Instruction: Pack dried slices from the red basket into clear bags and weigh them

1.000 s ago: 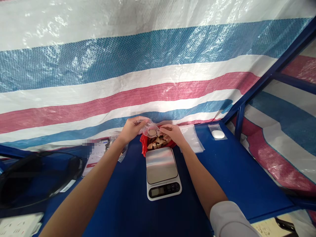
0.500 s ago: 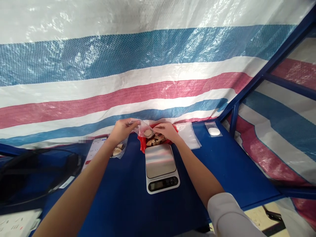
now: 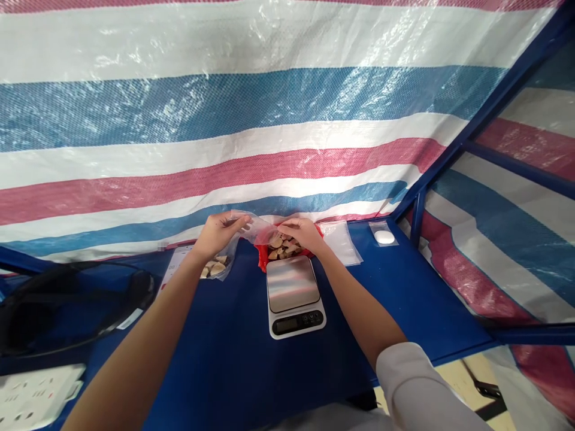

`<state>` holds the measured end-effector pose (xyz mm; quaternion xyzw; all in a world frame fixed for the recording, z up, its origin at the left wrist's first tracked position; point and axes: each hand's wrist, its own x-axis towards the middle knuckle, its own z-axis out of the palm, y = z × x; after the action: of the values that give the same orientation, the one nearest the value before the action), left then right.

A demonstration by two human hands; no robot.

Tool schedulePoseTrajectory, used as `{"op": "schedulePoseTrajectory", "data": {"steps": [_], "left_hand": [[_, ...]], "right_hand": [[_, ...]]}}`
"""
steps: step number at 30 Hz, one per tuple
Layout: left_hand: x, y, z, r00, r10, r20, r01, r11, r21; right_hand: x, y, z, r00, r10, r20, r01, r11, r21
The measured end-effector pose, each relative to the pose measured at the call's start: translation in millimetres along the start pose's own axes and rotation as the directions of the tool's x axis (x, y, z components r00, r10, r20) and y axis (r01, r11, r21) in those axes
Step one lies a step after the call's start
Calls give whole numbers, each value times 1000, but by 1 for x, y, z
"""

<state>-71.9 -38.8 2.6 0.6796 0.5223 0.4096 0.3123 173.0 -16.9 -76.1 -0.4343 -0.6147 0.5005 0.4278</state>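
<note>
My left hand (image 3: 221, 232) pinches a clear plastic bag (image 3: 257, 228) by its edge. The fingertips of my right hand (image 3: 302, 232) are closed on the other side of this bag, above an open red bag (image 3: 262, 258). Brown and pale dried slices (image 3: 284, 246) lie in the red bag; their exact kind is unclear. Just in front stands a white kitchen scale (image 3: 294, 290) with a bare, shiny plate and a dark display. Beside my left wrist rests another clear bag with pale slices (image 3: 217, 267) inside.
Flat clear bags (image 3: 344, 244) lie right of the red bag. Farther right is a white rounded object (image 3: 384, 237) on clear plastic. A phone (image 3: 176, 263), a black strapped item (image 3: 40, 311) and a white power strip (image 3: 38, 392) occupy the left. Striped sheeting (image 3: 224, 137) hangs behind.
The clear bag between my hands is stretched out more, and the slice seen in it earlier no longer shows there. More of the red bag's slices are visible. The view has shifted slightly.
</note>
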Motion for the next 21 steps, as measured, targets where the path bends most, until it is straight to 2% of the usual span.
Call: {"op": "schedulePoseTrajectory", "data": {"steps": [5,9,11,15,21], "left_hand": [[-10,2,-1,997,-38,-67,29,992,-122],[-27,-5,12,981,-113,-159,68,962,-265],[-37,-11,26,964,-158,-214,64,918,-392],[-56,-19,60,929,-283,-239,90,799,-594],[-74,-24,95,910,-369,-189,94,628,-773]], "right_hand": [[-7,-5,4,999,-23,-39,27,994,109],[-20,-11,4,996,0,-86,18,979,203],[-29,-10,4,993,17,-120,11,973,229],[-48,0,6,984,26,-177,18,969,245],[-67,16,4,967,-54,-250,83,991,106]]}}
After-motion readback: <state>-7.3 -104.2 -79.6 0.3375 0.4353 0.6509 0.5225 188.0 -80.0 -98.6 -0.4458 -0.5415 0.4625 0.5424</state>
